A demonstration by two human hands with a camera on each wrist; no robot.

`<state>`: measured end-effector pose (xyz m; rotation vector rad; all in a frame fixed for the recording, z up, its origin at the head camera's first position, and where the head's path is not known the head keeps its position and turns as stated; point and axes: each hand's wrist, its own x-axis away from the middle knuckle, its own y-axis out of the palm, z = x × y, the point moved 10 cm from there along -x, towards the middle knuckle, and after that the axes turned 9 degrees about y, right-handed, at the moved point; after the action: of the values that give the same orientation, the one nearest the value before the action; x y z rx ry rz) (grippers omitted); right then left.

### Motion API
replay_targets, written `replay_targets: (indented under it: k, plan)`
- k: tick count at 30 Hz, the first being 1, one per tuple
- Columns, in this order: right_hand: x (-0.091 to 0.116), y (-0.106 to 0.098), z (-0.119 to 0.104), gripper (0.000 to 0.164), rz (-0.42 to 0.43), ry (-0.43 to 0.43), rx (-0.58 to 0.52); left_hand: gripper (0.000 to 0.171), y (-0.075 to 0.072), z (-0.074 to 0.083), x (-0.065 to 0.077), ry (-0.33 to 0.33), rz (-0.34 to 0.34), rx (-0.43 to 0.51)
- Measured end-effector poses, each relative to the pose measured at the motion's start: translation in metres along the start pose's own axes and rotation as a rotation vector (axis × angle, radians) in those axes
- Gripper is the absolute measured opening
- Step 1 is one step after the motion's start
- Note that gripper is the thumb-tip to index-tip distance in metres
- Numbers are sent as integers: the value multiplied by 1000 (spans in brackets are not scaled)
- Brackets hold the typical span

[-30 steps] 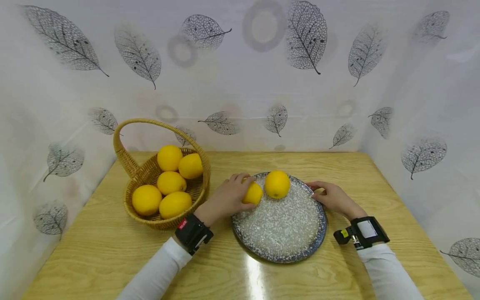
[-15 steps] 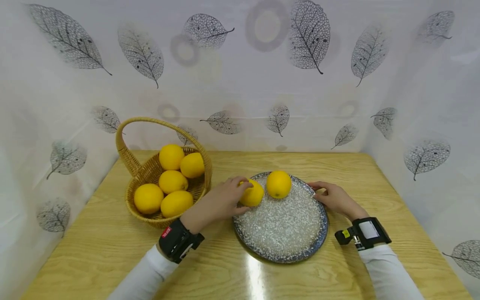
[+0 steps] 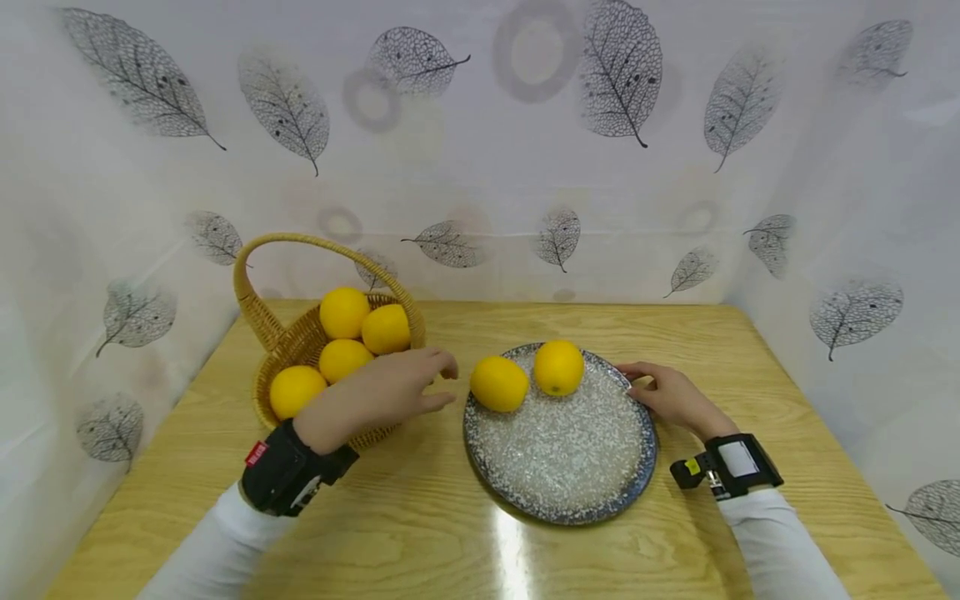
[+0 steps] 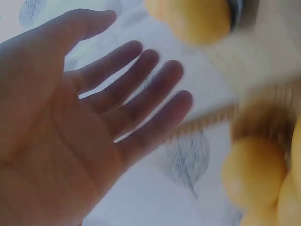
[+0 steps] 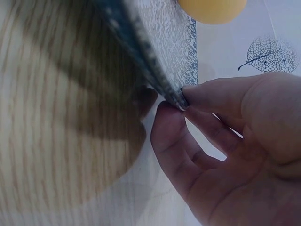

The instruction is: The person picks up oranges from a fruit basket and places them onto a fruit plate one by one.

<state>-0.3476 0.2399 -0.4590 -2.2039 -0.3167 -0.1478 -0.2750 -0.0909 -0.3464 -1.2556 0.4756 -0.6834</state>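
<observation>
My left hand (image 3: 378,396) hangs in front of the right side of the wicker basket (image 3: 296,337), holding nothing. Its fingers are apart and fairly straight in the left wrist view. Several yellow citrus fruits (image 3: 296,392) fill part of the basket, some hidden behind the hand. On the round speckled plate (image 3: 566,450) lie two more: an oval citrus fruit (image 3: 498,384) at the left rim and a rounder citrus fruit (image 3: 558,367) at the back. My right hand (image 3: 675,400) pinches the plate's right rim (image 5: 155,70) between thumb and fingers.
Basket and plate stand on a light wooden table (image 3: 420,517). The basket's tall arched handle (image 3: 255,308) rises on its left and back. Behind and at both sides hangs a white leaf-print sheet (image 3: 480,150).
My left hand has let go of the oval citrus fruit on the plate and moved left to the basket. The right hand keeps its hold on the rim.
</observation>
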Motion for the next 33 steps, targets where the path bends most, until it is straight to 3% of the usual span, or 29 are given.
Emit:
replay_targets:
  k: [4,9,13,17,21,25,33]
  plan:
    - [0,0,1,46,-1,4,4,23,-19,-24,10,-51,-9,41]
    - [1,1,0,46,-2,10,6,17,-38,-53,18,-110,-14,14]
    - [1,1,-1,46,-9,9,-8,22,-48,-76,23,-179,-11,-46]
    - [0,1,0,46,-16,15,-19,33,-56,-100,22,-208,51,-90]
    - [-1,0,2,46,-16,21,-11,52,-57,-126,22,-256,94,-86]
    - [-2,0,1,46,-10,16,-3,67,-51,-149,20,-320,63,-67]
    - [-1,-1,-1,46,-14,11,-10,71,-40,-173,14,-375,-3,-24]
